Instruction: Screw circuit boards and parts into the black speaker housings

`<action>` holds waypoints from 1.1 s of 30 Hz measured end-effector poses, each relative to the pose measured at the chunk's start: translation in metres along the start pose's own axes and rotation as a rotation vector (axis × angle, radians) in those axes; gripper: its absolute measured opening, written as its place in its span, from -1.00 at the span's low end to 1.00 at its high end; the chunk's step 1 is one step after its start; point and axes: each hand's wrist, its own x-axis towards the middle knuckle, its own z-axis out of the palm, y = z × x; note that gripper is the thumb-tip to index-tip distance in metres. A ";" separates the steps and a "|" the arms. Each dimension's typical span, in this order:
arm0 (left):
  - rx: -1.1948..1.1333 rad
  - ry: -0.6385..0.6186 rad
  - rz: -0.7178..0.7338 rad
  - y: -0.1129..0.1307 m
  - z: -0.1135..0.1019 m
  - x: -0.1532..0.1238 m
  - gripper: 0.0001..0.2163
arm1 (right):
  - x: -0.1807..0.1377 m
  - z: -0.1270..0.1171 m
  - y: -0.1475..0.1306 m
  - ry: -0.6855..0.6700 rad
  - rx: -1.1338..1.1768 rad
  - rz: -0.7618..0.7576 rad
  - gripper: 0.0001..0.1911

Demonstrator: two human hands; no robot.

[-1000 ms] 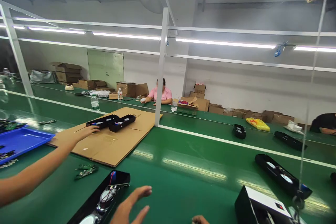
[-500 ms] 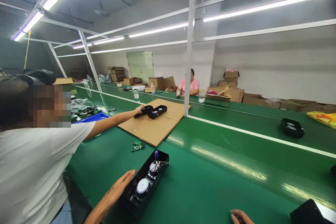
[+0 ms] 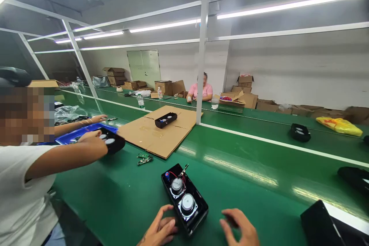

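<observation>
A black speaker housing [image 3: 194, 192] lies slantwise on the green table in front of me, its open side up. Two round silver-white speakers [image 3: 188, 202] sit inside it, with red wires and a small circuit board [image 3: 183, 170] at the far end. My left hand [image 3: 160, 227] is at the housing's near left side, fingers apart; its fingertips are at the edge, and I cannot tell whether they touch. To the right of the housing, my right hand [image 3: 240, 227] hovers apart from it, fingers curved and spread with nothing between them.
A co-worker's hand [image 3: 92, 142] at left holds another speaker housing [image 3: 117, 142] near a blue tray [image 3: 65, 138]. Small circuit boards [image 3: 145, 159] lie by a cardboard sheet [image 3: 155, 138] bearing another housing [image 3: 166, 120]. A black box [image 3: 319, 223] stands at the right.
The housing before me has turned and shifted right. My right hand has come further into view, near it. The co-worker has brought a housing from the cardboard toward the blue tray.
</observation>
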 end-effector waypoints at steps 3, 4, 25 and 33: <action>0.060 -0.060 0.018 0.009 -0.016 0.005 -0.11 | -0.001 0.050 -0.053 -0.231 -0.129 -0.394 -0.68; 0.074 -0.079 0.031 0.012 -0.022 0.005 -0.11 | -0.003 0.068 -0.067 -0.244 -0.138 -0.424 -0.60; 0.531 -0.085 0.647 0.060 0.054 -0.012 -0.68 | -0.051 -0.111 0.011 -0.201 -0.375 -0.773 -0.74; 0.693 -0.350 0.757 0.076 0.122 -0.023 -0.87 | -0.048 -0.152 -0.025 -0.490 -0.200 -0.076 -0.71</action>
